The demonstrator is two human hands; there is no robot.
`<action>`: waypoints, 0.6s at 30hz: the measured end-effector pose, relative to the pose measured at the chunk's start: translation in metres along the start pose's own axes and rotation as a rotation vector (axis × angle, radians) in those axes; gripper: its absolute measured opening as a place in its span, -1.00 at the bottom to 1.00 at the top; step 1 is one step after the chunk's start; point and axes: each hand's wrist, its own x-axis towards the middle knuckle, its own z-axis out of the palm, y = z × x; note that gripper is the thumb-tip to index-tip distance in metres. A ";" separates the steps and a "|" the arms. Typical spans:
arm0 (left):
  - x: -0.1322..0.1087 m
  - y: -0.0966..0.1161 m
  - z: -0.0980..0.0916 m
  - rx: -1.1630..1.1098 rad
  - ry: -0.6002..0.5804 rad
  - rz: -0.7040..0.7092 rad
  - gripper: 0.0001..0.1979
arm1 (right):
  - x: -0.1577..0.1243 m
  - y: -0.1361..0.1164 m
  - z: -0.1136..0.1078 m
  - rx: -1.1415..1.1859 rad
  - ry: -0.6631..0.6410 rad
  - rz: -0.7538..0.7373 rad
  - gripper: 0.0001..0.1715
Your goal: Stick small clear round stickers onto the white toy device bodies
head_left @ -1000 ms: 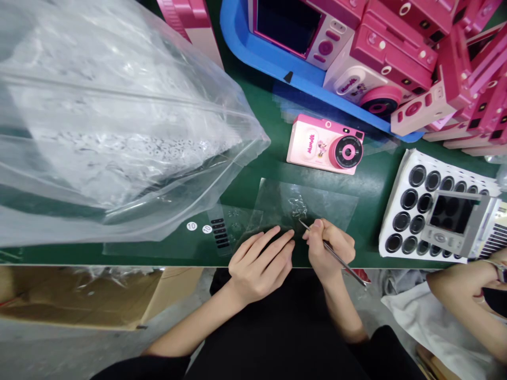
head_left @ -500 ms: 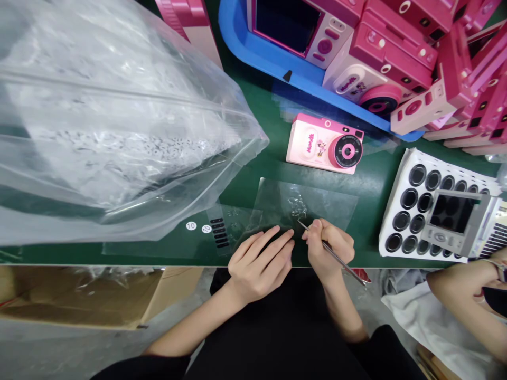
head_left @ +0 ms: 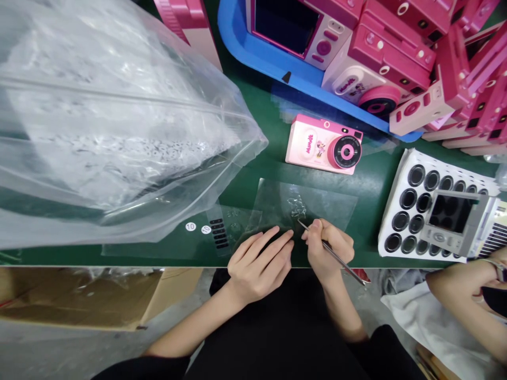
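Your right hand [head_left: 328,248] is pinching slim steel tweezers [head_left: 336,255] in a pen grip, fingers closed on the shank, with the tip angled down and left onto a clear film sheet [head_left: 304,206]. That sheet is lying near the front edge of the green desk [head_left: 245,182], around the middle. The tip is landing just beside a small glossy cut shape [head_left: 297,207] on the film; can't tell if it has hold of anything.

Your left hand [head_left: 261,261] is resting open, fingers together and flat at the sheet's near-left corner, gripping nothing.

Step looks like fine tip work on that shape. Next move calls for a steady tip and your left hand keeping the film from sliding.

Left of your hand, a second clear film [head_left: 233,232] is carrying rows of small black strips [head_left: 219,233], with two round "10" stickers [head_left: 197,227] beside them.

Behind the sheet, a pink Minnie Mouse toy camera [head_left: 322,143] is lying lens-up. To the right, a white holder with round black recesses [head_left: 400,211] is bearing a grey frame [head_left: 449,214].

Along the back edge, a blue tray [head_left: 233,37] is holding a heap of pink cameras [head_left: 380,58]. A big clear plastic bag [head_left: 119,121] is covering the desk's left side. A co-worker's forearm [head_left: 463,285] is reaching in past the front right corner.
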 end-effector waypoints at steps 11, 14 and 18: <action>0.000 0.000 0.000 -0.011 -0.009 -0.001 -0.83 | 0.000 0.000 0.000 0.018 0.003 -0.007 -0.49; -0.001 0.000 0.000 -0.018 -0.002 0.003 -0.84 | 0.000 0.001 0.000 0.018 0.007 -0.017 -0.49; -0.001 0.000 0.001 -0.015 0.011 0.006 -0.85 | 0.000 0.002 0.000 0.008 -0.002 -0.042 -0.49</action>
